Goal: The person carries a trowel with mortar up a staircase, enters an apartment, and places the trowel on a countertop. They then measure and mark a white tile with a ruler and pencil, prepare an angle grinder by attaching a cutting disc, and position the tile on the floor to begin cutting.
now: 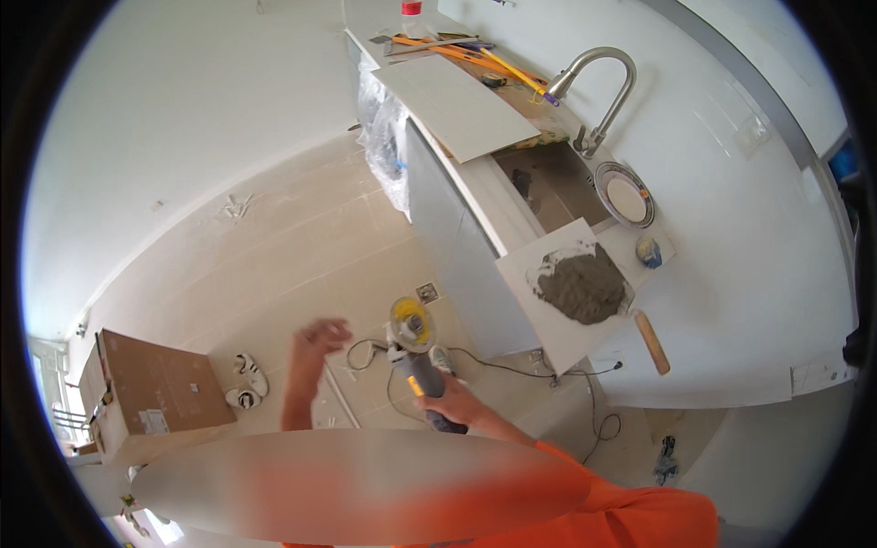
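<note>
My right hand [459, 402] is wrapped round the dark grey body of an angle grinder [421, 371]. Its yellow disc and guard [400, 320] point away from me, above the tiled floor. To the left, my raised left hand [320, 340] holds nothing that I can see; its loosely bent fingers are apart and somewhat blurred. Right of the grinder, a pale tile board [559, 340] on the counter carries a heap of grey mortar [585, 285]. A wooden-handled trowel [651, 342] rests against the mortar, its blade mostly hidden.
A large cardboard box [164, 384] and white shoes [251, 374] stand at left. Black cable [502, 369] crosses the floor. The counter holds a sink [553, 187], faucet [630, 78], pale panel [461, 105], metal dish [607, 187] and several tools. Plastic sheeting [384, 137] hangs from its side.
</note>
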Demonstrator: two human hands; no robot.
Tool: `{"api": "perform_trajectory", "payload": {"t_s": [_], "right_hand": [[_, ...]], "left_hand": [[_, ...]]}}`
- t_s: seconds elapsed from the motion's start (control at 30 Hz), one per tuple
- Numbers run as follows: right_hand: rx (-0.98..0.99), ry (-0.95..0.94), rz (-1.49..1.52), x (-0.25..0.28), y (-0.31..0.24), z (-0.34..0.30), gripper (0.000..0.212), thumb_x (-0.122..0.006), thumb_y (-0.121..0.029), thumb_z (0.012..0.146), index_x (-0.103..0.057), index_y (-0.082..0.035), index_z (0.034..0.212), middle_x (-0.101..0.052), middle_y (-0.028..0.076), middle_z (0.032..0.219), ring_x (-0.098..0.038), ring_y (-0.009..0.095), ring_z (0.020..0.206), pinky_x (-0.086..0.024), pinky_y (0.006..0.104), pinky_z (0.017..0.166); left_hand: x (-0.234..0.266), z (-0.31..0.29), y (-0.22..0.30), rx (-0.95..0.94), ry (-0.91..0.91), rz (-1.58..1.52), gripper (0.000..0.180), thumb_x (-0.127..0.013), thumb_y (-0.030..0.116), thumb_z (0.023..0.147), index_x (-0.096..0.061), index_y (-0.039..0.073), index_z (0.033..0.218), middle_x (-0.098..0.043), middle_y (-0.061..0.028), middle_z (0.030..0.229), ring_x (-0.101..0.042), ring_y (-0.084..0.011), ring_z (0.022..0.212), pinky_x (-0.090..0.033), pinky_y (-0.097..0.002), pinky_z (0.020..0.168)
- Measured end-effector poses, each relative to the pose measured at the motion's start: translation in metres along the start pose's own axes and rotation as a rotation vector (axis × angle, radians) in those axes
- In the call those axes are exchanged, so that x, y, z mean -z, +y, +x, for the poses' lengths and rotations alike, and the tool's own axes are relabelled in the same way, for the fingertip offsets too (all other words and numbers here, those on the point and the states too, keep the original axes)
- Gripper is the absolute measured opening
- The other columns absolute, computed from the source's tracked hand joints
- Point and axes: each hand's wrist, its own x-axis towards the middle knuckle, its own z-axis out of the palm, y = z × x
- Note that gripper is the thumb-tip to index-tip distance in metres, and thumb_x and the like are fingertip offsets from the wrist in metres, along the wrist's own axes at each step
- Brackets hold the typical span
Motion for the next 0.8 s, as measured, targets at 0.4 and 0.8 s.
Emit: {"api": "perform_trajectory", "payload": {"t_s": [0.4, 0.8], "right_hand": [[-0.102, -0.053, 0.365, 0.117, -0.029, 0.211, 0.038, -0.059, -0.032, 0.109, -0.057, -0.005, 0.136, -0.066, 0.004, 0.122, -0.065, 0.015, 0.108, -0.055, 0.0339, 0.092], [-0.240, -0.255, 0.877, 0.157, 0.092, 0.273, 0.054, -0.051, -0.032, 0.113, -0.036, -0.006, 0.159, -0.049, 0.008, 0.159, -0.052, 0.022, 0.143, -0.051, 0.0386, 0.113]], "left_hand": [[-0.374, 0.494, 0.094, 0.585, 0.164, -1.188, 0.062, -0.068, 0.035, 0.104, -0.044, 0.001, 0.150, -0.058, -0.0272, 0.138, -0.058, -0.0426, 0.131, -0.042, -0.0517, 0.119], [-0.344, 0.542, 0.085, 0.338, 0.010, -1.175, 0.054, -0.063, 0.029, 0.108, -0.046, -0.011, 0.140, -0.063, -0.0300, 0.130, -0.071, -0.0391, 0.114, -0.063, -0.0463, 0.100]]}}
